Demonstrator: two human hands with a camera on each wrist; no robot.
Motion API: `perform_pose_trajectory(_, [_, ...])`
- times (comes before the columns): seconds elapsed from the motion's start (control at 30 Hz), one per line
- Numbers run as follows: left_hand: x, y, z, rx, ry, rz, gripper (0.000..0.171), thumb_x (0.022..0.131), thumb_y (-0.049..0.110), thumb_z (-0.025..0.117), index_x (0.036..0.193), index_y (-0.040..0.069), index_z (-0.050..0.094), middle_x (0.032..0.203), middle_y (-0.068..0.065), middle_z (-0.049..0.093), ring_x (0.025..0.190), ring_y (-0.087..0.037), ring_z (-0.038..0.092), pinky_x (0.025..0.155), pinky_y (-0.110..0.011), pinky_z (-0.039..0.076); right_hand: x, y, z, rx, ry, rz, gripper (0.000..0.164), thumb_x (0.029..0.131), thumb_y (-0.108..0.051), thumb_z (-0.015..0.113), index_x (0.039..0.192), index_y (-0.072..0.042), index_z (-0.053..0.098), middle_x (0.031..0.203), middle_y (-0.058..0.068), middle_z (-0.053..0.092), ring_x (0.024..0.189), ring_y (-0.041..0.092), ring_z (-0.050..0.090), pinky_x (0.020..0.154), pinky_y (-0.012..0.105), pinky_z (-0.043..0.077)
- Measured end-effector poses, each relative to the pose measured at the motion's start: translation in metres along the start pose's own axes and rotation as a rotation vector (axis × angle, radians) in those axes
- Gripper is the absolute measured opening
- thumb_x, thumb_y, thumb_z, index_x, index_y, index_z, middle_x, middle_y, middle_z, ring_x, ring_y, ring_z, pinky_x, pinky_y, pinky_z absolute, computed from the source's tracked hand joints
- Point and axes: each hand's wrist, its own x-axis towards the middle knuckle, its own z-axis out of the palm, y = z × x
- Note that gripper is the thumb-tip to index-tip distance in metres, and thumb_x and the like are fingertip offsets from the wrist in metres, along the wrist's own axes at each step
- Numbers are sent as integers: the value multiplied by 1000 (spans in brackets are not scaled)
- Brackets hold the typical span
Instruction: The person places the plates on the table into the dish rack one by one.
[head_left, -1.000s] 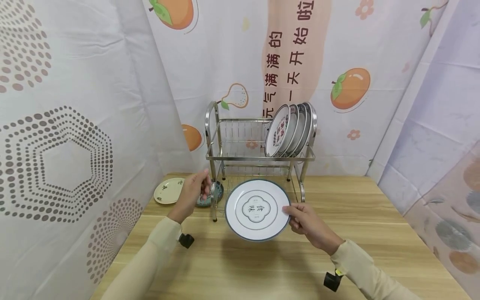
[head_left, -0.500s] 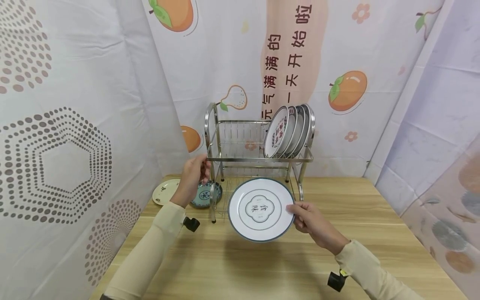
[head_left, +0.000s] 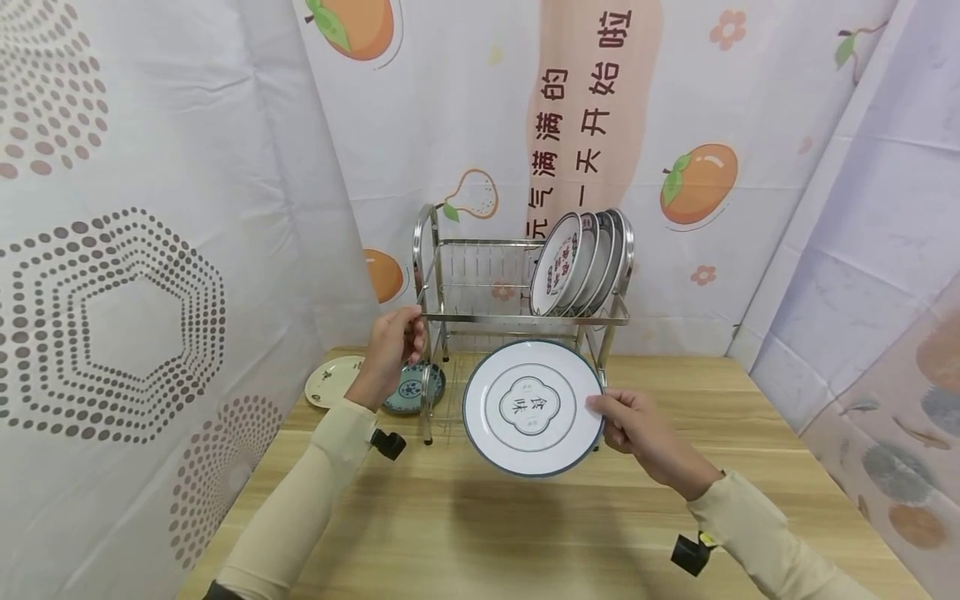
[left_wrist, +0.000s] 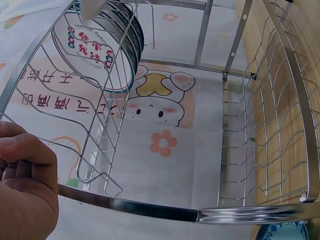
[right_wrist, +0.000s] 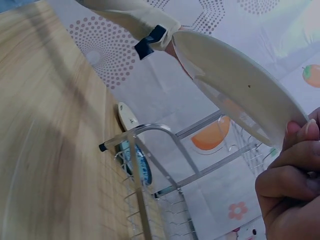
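Note:
My right hand (head_left: 651, 435) pinches the right rim of a white plate (head_left: 491, 417) with a dark blue edge and printed characters at its centre. The plate is held above the table, tilted, its face toward the head camera; its pale underside (right_wrist: 240, 80) shows in the right wrist view. My left hand (head_left: 387, 352), fingers curled, grips the front left corner of a two-tier metal dish rack (head_left: 517, 319); the fingertips are partly hidden there. Several patterned plates (head_left: 557, 265) lean upright at the right end of the rack's upper tier.
A cream plate (head_left: 330, 382) and a blue patterned plate (head_left: 408, 392) lie on the wooden table (head_left: 675, 400) by the rack's left side. Printed curtains (head_left: 315, 208) hang close behind and along both sides. The held plate partly covers the rack's lower tier.
My left hand has risen from beside the rack to its upper front left corner. The plate in my right hand has shifted right and slightly up, turning a little.

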Motion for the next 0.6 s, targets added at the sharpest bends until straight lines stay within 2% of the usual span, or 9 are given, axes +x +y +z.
perform_pose_trajectory(0.33, [1,-1,2,-30,-1,24,39,105,25,52,70,6,53,56,-2,50,43,-12,41,40,-21,37,4,-33,-1,-5,29,-42,30,107,-12,51,88,-15,75,59,-8,49,51,10,29,47,35,15])
perform_pose_trajectory(0.6, [0,-3,3,-38,13,32,39,105,25,51,70,7,53,56,-1,49,44,-11,41,40,-21,37,10,-61,-4,-36,55,-116,33,107,-10,51,84,-11,74,57,-6,45,52,16,24,49,36,16])
